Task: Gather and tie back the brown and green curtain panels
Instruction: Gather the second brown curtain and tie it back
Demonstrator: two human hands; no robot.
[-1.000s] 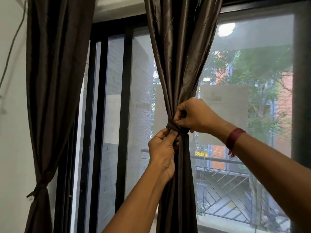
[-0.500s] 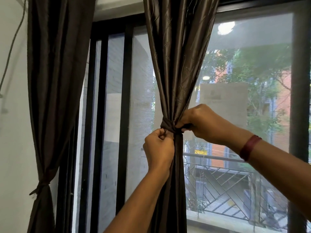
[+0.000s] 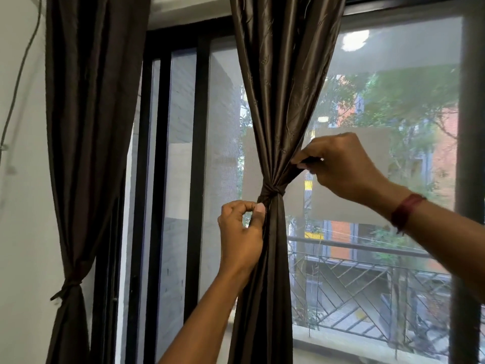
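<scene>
A shiny brown curtain panel [image 3: 280,82] hangs in the middle of the window, gathered at a knot [image 3: 271,191] of its own fabric band. My right hand [image 3: 338,166] pinches one end of the band up and to the right of the knot, pulled taut. My left hand [image 3: 240,232] pinches the other end just below and left of the knot, against the bunched cloth. A second dark brown panel [image 3: 89,127] hangs at the left, bound low by a tie [image 3: 68,283].
Black window frames [image 3: 154,179] stand between the two panels. A dark post [image 3: 469,179] runs down the right edge. Through the mesh screen a balcony railing [image 3: 367,279] and buildings show. A cable [image 3: 21,72] hangs on the white wall at the left.
My right hand has drawn its band end up and out to the right, away from the knot. My left hand stays just below the knot. The knot looks tighter.
</scene>
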